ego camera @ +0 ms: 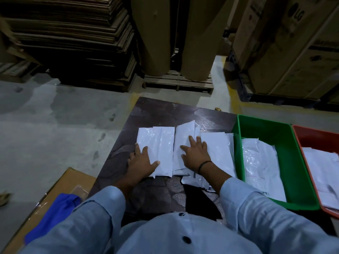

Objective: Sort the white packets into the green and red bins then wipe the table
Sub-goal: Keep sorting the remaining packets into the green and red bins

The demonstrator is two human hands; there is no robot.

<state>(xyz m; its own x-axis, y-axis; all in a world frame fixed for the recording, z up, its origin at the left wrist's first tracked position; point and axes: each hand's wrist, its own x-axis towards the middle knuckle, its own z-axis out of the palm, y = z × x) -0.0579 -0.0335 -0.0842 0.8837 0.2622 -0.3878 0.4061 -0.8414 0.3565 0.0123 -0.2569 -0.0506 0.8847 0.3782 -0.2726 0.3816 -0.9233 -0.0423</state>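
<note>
Several white packets lie side by side on the dark table (157, 110). My left hand (141, 161) rests flat on the left packet (161, 143), thumb spread across it. My right hand (195, 153) lies with straight fingers on the middle packet (184, 133). A third stack of packets (218, 145) sits just right of that hand, against the green bin (271, 129). The green bin holds white packets (260, 165). The red bin (311, 136) stands to its right, also with packets (322, 169) inside.
A blue cloth (53, 217) lies on a flat cardboard box (60, 182) left of the table. A black item (198, 198) lies at the table's near edge. Stacked cardboard (73, 43), brown rolls on a pallet (176, 33) and large boxes (286, 48) stand beyond.
</note>
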